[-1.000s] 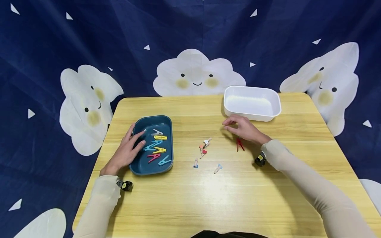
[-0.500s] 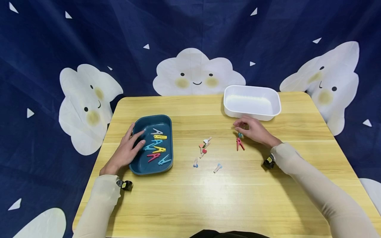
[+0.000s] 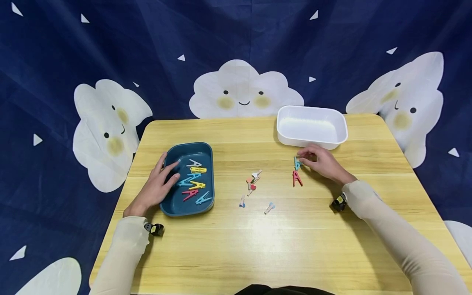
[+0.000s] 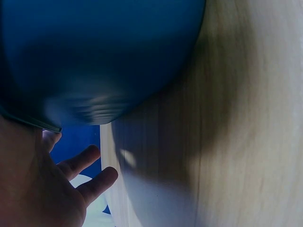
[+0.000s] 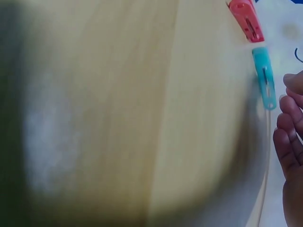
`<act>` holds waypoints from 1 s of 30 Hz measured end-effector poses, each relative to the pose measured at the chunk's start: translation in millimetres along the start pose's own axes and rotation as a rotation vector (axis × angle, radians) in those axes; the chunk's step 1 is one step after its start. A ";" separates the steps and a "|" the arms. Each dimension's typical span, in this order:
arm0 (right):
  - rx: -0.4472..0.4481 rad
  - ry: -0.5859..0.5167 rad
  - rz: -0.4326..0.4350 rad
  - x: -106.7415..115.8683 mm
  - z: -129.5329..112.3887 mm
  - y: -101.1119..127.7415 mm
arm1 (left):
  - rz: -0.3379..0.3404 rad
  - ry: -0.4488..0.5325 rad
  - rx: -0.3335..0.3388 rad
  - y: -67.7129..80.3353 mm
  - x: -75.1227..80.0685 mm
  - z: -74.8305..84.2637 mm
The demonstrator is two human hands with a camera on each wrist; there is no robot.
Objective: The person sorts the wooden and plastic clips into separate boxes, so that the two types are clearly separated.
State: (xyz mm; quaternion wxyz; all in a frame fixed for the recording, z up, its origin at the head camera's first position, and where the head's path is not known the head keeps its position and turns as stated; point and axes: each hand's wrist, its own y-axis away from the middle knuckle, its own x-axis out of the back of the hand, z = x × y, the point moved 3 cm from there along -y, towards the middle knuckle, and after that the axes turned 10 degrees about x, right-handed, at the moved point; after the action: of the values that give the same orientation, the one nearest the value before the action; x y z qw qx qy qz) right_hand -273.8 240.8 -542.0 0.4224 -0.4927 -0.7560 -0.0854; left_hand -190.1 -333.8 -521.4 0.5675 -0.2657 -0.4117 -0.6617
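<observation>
My left hand [image 3: 161, 181] lies flat on the left rim of a dark blue tray [image 3: 206, 149], fingers straight and reaching inside it. The tray holds several coloured clothespins [image 3: 194, 182]. In the left wrist view the tray's blue wall [image 4: 94, 56] fills the top, with my left hand's fingers [image 4: 90, 161] below it. My right hand [image 3: 320, 162] rests on the table with loosely curled fingers, just right of a teal clothespin [image 3: 296, 163] [image 5: 264, 78]. A red clothespin [image 3: 296, 179] [image 5: 246, 20] lies close beside the teal one. The teal clothespin lies on the wood, not gripped.
A white tub [image 3: 343, 135] stands at the back right, just behind my right hand. Small wooden clips [image 3: 253, 182] lie mid-table, with two more [image 3: 242, 201] [image 3: 269, 208] nearer me. The wooden table [image 3: 295, 246] ends at a blue cloud-print backdrop [image 3: 110, 49].
My right hand has slid right and slightly away from me, uncovering the teal clothespin now lying beside the red one. The left hand has stayed on the tray.
</observation>
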 end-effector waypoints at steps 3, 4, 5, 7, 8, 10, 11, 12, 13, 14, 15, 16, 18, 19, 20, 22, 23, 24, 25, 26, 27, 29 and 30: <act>-0.027 -0.002 -0.015 0.7 2.9 1.6 | 0.003 0.000 -0.002 0.0 0.1 0.7; -0.033 -0.004 -0.023 1.0 3.8 2.0 | 0.003 0.000 -0.002 0.0 0.3 0.7; -0.038 -0.003 -0.031 1.2 4.3 2.0 | 0.004 0.000 -0.001 0.0 0.4 0.4; -0.047 -0.003 -0.047 1.7 4.7 1.9 | 0.004 -0.001 -0.001 0.1 0.6 0.2; -0.050 -0.005 -0.057 1.9 5.0 1.9 | 0.005 -0.001 -0.002 0.1 0.7 0.0; -0.059 -0.011 -0.071 2.3 5.4 2.0 | 0.003 -0.002 -0.002 0.3 0.8 0.1; -0.063 -0.013 -0.079 2.4 5.4 2.1 | 0.004 -0.003 -0.004 0.4 0.6 0.1; -0.067 -0.018 -0.086 2.4 5.8 2.2 | 0.004 -0.002 -0.004 0.5 0.5 0.0; -0.069 -0.022 -0.091 2.4 6.3 2.4 | 0.003 -0.003 -0.005 0.5 0.5 -0.3; -0.072 -0.024 -0.095 2.5 6.9 2.5 | 0.003 -0.003 -0.004 0.6 0.5 -0.3; -0.073 -0.025 -0.098 2.5 7.5 2.5 | 0.002 -0.003 -0.004 0.6 0.5 -0.4; -0.073 -0.025 -0.101 2.4 7.8 2.7 | 0.002 -0.003 -0.004 0.7 0.5 -0.5; -0.071 -0.026 -0.104 2.3 8.8 3.4 | -0.001 -0.002 -0.002 0.8 0.6 -0.3; -0.072 -0.023 -0.104 2.2 9.1 3.8 | -0.001 -0.002 -0.003 0.9 0.8 0.0; -0.072 -0.021 -0.104 2.0 9.3 4.3 | -0.002 -0.001 -0.004 1.1 0.9 0.5; -0.064 -0.018 -0.100 1.3 9.0 5.1 | -0.002 0.000 -0.007 1.3 1.1 1.0; -0.057 -0.013 -0.094 1.0 8.9 5.5 | -0.002 0.000 -0.009 1.4 1.1 1.1; -0.049 -0.008 -0.088 0.7 8.7 5.7 | -0.001 0.000 -0.010 1.5 1.2 1.2; -0.038 -0.005 -0.082 0.4 8.2 5.8 | 0.001 0.000 -0.011 1.4 1.2 1.1; -0.029 -0.003 -0.076 0.1 8.0 6.0 | 0.002 0.001 -0.011 1.5 1.0 1.2; -0.019 -0.001 -0.070 -0.1 7.7 6.0 | 0.003 0.001 -0.011 1.4 0.8 1.0; -0.002 0.011 -0.062 -0.4 7.2 6.3 | 0.006 0.002 -0.012 1.1 0.3 0.9; 0.004 0.015 -0.059 -0.5 7.0 6.5 | 0.008 0.003 -0.012 1.0 0.0 0.9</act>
State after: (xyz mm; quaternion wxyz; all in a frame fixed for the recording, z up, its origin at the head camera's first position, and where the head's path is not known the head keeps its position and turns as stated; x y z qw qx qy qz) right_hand -272.3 247.5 -548.6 0.4264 -0.4685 -0.7672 -0.0999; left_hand -189.3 -333.1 -520.7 0.5690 -0.2697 -0.4059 -0.6623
